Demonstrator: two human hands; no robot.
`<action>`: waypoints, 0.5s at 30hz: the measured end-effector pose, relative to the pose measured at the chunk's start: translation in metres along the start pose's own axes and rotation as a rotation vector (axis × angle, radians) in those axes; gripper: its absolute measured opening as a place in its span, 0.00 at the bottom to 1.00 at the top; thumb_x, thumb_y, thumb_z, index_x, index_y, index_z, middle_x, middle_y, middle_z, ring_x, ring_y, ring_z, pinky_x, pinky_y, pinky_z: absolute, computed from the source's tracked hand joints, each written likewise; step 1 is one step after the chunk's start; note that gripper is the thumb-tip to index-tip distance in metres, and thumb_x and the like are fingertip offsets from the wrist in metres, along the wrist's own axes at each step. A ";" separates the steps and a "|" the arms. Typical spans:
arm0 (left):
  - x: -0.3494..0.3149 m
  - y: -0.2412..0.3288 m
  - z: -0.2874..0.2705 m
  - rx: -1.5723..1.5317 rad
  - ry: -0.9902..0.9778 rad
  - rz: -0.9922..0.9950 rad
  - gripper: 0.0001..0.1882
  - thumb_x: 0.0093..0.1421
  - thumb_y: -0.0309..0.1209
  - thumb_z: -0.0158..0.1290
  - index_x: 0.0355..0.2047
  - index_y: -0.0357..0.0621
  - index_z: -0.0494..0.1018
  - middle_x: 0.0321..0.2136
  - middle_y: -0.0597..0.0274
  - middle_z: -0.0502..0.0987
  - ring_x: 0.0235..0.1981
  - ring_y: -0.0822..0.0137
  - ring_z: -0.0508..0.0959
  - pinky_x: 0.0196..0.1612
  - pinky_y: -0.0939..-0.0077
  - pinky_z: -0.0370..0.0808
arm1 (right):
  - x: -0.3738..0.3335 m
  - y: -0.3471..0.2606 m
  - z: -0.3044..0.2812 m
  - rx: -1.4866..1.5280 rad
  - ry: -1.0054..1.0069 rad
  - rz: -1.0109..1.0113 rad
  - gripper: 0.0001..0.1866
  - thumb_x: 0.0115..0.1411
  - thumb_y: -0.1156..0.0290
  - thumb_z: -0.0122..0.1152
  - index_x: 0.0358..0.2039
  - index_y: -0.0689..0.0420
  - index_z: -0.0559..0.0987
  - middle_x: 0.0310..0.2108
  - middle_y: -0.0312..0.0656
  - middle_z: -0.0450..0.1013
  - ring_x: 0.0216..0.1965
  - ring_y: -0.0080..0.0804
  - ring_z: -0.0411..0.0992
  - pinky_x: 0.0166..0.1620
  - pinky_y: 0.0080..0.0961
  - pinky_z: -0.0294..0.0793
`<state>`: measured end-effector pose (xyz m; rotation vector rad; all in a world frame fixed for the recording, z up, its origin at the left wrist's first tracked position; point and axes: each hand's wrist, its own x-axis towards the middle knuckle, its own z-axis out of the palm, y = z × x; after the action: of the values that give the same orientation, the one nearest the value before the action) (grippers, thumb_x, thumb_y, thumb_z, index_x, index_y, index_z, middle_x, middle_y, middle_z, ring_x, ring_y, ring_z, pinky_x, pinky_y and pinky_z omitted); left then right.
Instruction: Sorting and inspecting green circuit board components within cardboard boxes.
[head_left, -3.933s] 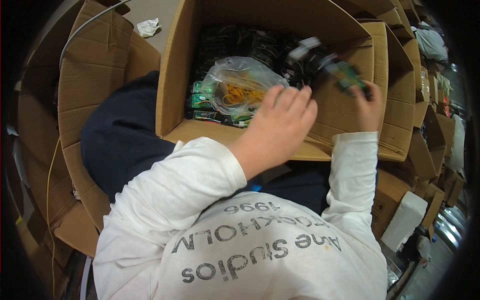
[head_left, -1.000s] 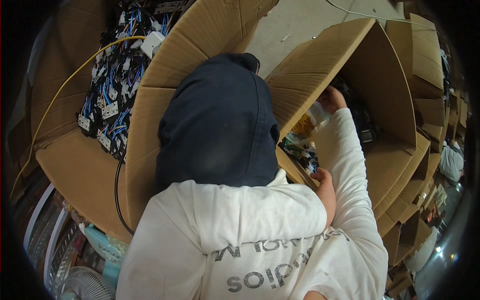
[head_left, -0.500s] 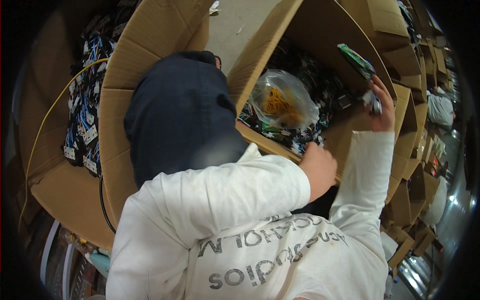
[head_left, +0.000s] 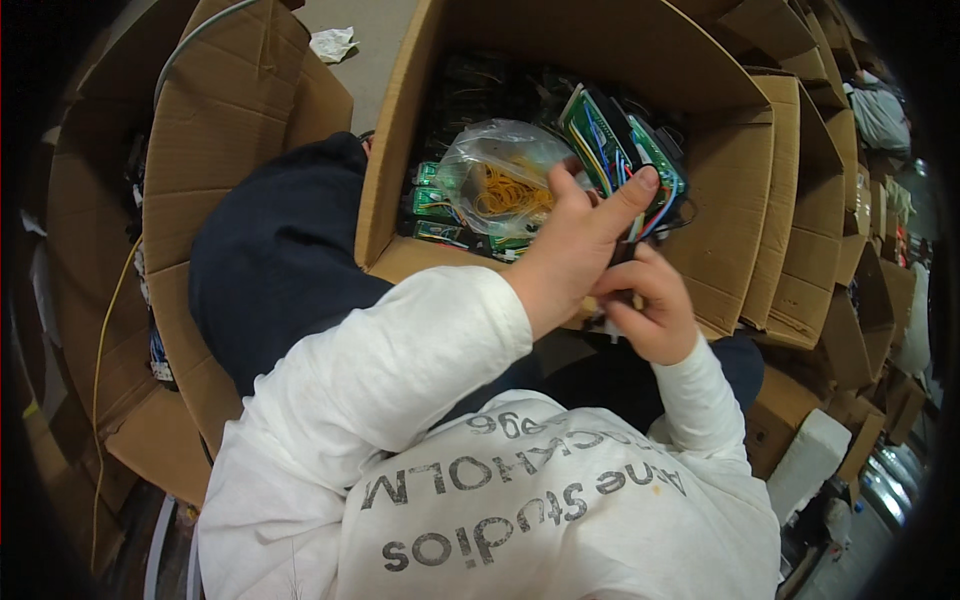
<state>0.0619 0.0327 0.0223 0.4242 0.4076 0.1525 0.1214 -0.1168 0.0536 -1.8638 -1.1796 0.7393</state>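
Observation:
My left hand (head_left: pixel 565 240) grips a pair of green circuit boards (head_left: pixel 590 135) with black backs and coloured wires, its thumb lying across the wires. Just below, my right hand (head_left: pixel 655 305) has its fingers curled around the lower ends of the wires; what exactly sits between its fingertips is partly hidden. Both hands are above the near edge of an open cardboard box (head_left: pixel 735 210). Inside it, a clear plastic bag (head_left: pixel 462 150) of yellow rubber bands (head_left: pixel 510 190) lies on many more boards (head_left: pixel 432 203) and dark parts.
On the left stands another open cardboard box (head_left: pixel 215 130), with a yellow cable (head_left: pixel 105 340) hanging beyond it. Crumpled white paper (head_left: pixel 333 44) lies on the floor ahead. More cardboard boxes (head_left: pixel 800 220) crowd the right side, and a white foam block (head_left: pixel 808 455) stands at the lower right.
My right hand has come from the box's right side toward my body, and my left hand has risen to meet it. The boards are now in my left hand. My view has shifted right.

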 end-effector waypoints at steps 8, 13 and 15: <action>0.020 0.012 -0.003 0.160 -0.010 0.022 0.45 0.62 0.29 0.64 0.68 0.34 0.43 0.50 0.50 0.76 0.46 0.66 0.80 0.50 0.70 0.80 | -0.008 0.064 -0.051 0.541 -0.197 0.411 0.16 0.68 0.74 0.58 0.54 0.59 0.81 0.54 0.43 0.74 0.49 0.31 0.74 0.54 0.29 0.74; 0.019 0.001 0.000 0.372 -0.113 -0.010 0.48 0.62 0.30 0.65 0.70 0.33 0.42 0.53 0.48 0.75 0.52 0.64 0.78 0.57 0.68 0.76 | 0.004 0.090 -0.064 0.610 0.280 0.625 0.27 0.76 0.54 0.47 0.67 0.58 0.68 0.55 0.42 0.75 0.48 0.32 0.76 0.57 0.32 0.75; 0.015 -0.011 -0.001 0.471 -0.265 -0.185 0.52 0.61 0.31 0.66 0.71 0.36 0.39 0.54 0.49 0.74 0.53 0.63 0.77 0.58 0.67 0.74 | 0.008 0.079 -0.047 1.180 0.236 0.367 0.35 0.75 0.44 0.41 0.70 0.58 0.64 0.57 0.43 0.74 0.51 0.35 0.77 0.59 0.37 0.76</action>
<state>0.0755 0.0265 0.0122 0.8557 0.2157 -0.1837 0.1977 -0.1442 0.0096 -1.0755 -0.1004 1.0568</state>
